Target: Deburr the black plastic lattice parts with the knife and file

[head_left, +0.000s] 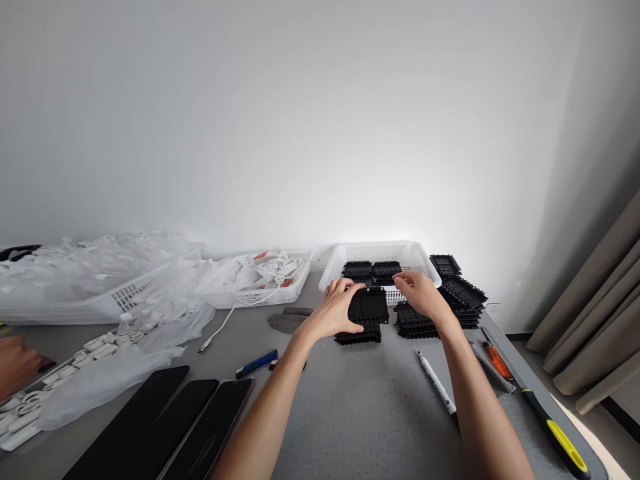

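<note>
My left hand grips the left side of a black plastic panel with a toothed edge, fingers on top and thumb below. Under the panel lie more toothed black panels on the table. My right hand is held in front of the white basket, its thumb and fingers pinched together; what they hold, if anything, is too small to make out. Inside the basket sit several black panels. A stack of black panels stands below my right hand.
More stacked panels lie at the right, near a long yellow-handled tool, an orange cutter and a white pen. Dark phones, a blue lighter and white baskets are leftward, with another person's hand.
</note>
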`<state>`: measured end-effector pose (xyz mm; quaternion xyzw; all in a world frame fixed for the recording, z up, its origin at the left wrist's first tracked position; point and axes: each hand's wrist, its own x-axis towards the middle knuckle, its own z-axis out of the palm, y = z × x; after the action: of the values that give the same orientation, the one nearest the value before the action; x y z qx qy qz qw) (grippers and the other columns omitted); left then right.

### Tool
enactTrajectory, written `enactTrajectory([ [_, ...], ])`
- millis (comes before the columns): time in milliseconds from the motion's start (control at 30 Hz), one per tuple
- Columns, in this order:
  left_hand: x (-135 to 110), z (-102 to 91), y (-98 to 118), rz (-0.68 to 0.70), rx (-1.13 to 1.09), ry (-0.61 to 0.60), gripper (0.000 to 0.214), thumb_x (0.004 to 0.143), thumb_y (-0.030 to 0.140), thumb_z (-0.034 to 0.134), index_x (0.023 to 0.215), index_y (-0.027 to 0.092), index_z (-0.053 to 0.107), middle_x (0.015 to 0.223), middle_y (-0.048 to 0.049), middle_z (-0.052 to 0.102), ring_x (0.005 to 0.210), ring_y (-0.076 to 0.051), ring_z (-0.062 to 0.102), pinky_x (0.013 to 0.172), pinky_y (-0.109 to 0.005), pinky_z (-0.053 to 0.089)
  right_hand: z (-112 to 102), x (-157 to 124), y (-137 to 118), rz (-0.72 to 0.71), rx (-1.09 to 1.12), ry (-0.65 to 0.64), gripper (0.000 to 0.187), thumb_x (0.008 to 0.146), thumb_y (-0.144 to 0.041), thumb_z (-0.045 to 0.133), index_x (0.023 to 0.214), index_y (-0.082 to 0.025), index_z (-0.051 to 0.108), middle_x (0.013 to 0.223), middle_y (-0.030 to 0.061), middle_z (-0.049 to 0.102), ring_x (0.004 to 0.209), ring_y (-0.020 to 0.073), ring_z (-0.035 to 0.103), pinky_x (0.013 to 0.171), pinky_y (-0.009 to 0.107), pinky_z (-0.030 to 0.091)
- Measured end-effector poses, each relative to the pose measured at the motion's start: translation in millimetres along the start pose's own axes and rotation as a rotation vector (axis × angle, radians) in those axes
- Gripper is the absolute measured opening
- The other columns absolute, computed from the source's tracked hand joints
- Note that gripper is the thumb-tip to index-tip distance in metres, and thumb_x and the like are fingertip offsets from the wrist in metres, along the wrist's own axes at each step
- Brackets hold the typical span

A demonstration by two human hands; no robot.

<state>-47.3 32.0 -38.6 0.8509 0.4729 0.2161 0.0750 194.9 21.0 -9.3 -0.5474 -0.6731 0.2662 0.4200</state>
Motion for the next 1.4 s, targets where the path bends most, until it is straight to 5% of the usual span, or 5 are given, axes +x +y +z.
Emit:
enactTrajectory([
  [233,13.7,-20.4,45.5,-0.024,-0.109,0.257,0.089,0.065,0.023,0.083,0.144,0.036,0.044,0.140,-0.0082,0.040,0.133,-0.036,0.036,0.111,-0.051,0.035,-16.1,1.4,3.2,0.017,0.073,-0.060,0.040,0.090,-0.046,0.051,0.098,-0.015,0.074,0.078,0.0061,0.072,0.061,0.0156,0.058,0.054,0.027,0.040],
  [667,12.6,-16.5,23.8,0.092,-0.428,0.353,0.107,0.068,0.033,0.084,0.155,0.034,0.021,0.159,-0.0106,0.023,0.149,-0.033,0.025,0.122,-0.048,0.028,-12.1,1.3,0.3,-0.004,0.299,-0.094,0.034,0.083,-0.050,0.058,0.068,-0.019,0.053,0.055,-0.0052,0.042,0.048,0.0086,0.032,0.046,0.023,0.026],
  [967,20.9,-9.3,26.1,0.014,-1.007,0.194,0.102,0.068,0.038,0.084,0.151,0.020,0.028,0.116,-0.0145,0.070,0.095,-0.024,0.072,0.084,-0.038,0.060,-45.1,-27.7,-16.9,0.000,-0.005,0.059,0.036,0.088,-0.050,0.053,0.086,-0.018,0.069,0.064,0.0018,0.061,0.053,0.0132,0.050,0.051,0.026,0.035],
  [1200,19.1,-16.2,26.6,-0.010,-0.962,0.269,0.101,0.067,0.041,0.084,0.150,0.021,0.031,0.115,-0.0144,0.072,0.097,-0.026,0.073,0.084,-0.040,0.061,-106.0,-62.8,82.4,0.556,-0.858,0.075,0.025,0.086,-0.043,0.062,0.082,-0.020,0.072,0.089,0.0146,0.073,0.081,0.0312,0.070,0.067,0.038,0.047],
  [1400,19.6,-15.4,28.9,-0.021,-0.963,0.273,0.098,0.066,0.039,0.084,0.148,0.021,0.033,0.111,-0.0127,0.073,0.094,-0.025,0.073,0.084,-0.041,0.061,-105.5,-87.2,154.1,0.741,-0.919,-0.082,0.021,0.084,-0.033,0.066,0.093,-0.015,0.074,0.106,0.0208,0.073,0.100,0.0351,0.071,0.073,0.039,0.051],
])
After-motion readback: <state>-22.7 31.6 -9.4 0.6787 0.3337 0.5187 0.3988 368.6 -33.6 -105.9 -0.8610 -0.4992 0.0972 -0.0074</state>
